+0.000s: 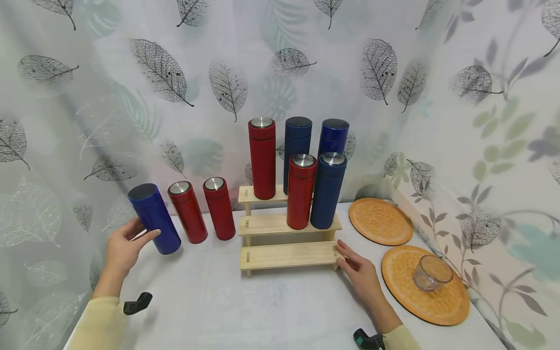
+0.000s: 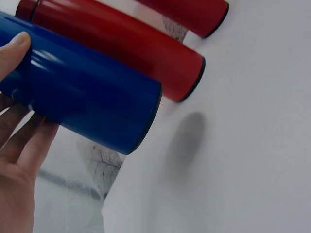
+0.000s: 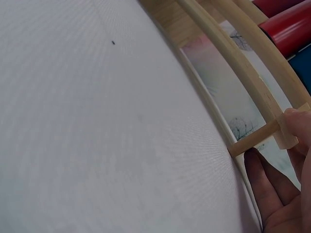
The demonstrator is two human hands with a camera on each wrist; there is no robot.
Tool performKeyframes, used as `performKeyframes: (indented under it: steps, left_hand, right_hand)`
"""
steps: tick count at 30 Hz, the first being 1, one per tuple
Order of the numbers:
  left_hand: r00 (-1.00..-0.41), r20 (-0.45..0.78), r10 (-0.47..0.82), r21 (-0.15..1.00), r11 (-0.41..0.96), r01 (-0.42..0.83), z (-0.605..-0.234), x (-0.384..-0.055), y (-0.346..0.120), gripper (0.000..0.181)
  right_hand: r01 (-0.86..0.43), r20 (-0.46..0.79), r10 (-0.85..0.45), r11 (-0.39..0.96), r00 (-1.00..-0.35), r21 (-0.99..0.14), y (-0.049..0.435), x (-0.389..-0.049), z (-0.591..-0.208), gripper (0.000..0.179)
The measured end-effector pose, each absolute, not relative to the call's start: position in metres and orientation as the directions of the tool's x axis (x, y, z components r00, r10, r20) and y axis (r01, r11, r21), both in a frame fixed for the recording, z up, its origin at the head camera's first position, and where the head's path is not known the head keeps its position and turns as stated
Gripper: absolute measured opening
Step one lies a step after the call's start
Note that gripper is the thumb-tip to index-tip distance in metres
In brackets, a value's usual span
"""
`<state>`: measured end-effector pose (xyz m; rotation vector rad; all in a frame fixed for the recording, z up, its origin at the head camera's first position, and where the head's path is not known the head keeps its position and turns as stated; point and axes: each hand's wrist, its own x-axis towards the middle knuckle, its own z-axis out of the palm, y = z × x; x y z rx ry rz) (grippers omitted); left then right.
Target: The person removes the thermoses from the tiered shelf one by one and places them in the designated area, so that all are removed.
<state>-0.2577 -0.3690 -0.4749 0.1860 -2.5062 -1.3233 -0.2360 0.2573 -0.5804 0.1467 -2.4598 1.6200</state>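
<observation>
My left hand (image 1: 124, 245) grips a bright blue thermos (image 1: 155, 218) with a dark lid. It leans to one side, and in the left wrist view the thermos (image 2: 92, 92) hangs over the cloth with its shadow apart from its base. Two red thermoses (image 1: 188, 212) (image 1: 220, 209) with silver lids stand just right of it. My right hand (image 1: 359, 272) holds the right end of the lowest step of a three-tier wooden stand (image 1: 284, 256). In the right wrist view, its thumb lies on the step's end (image 3: 286, 138) and the fingers are by the leg.
On the stand's middle tier are a red thermos (image 1: 301, 194) and a dark blue thermos (image 1: 327, 192). Behind them stand another red thermos (image 1: 262, 160) and two blue ones (image 1: 298, 150) (image 1: 334, 137). Two round orange mats (image 1: 379, 221) (image 1: 407, 287) lie at right, the nearer bearing a clear glass (image 1: 432, 273). Leaf-patterned curtains hang behind.
</observation>
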Motion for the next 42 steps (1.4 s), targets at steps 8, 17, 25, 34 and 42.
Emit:
performKeyframes:
  steps: [8,17,25,34,42]
  left_hand:
    - [-0.965,0.165,-0.205,0.814,0.58,0.016,-0.485,-0.274,-0.398,0.082]
    - [-0.974,0.089,-0.211,0.832,0.554,-0.044,-0.492,-0.286,-0.408,0.091]
    - [-0.964,0.083,-0.253,0.874,0.483,-0.051,-0.502,-0.295,-0.408,0.09]
    - [-0.962,0.08,-0.26,0.878,0.476,-0.056,-0.51,-0.3,-0.409,0.088]
    - [-0.967,0.087,-0.241,0.897,0.442,-0.03,-0.511,-0.299,-0.408,0.089]
  right_hand:
    - [-0.198,0.223,0.017,0.403,-0.975,-0.894,0.258,-0.237,-0.581,0.043]
    - [-0.189,0.217,0.026,0.398,-0.976,-0.898,0.257,-0.234,-0.579,0.043]
    - [-0.195,0.22,0.019,0.392,-0.975,-0.899,0.257,-0.234,-0.578,0.044]
    - [-0.2,0.221,0.016,0.37,-0.975,-0.907,0.256,-0.235,-0.582,0.043]
    - [-0.221,0.245,0.019,0.374,-0.969,-0.901,0.256,-0.235,-0.58,0.042]
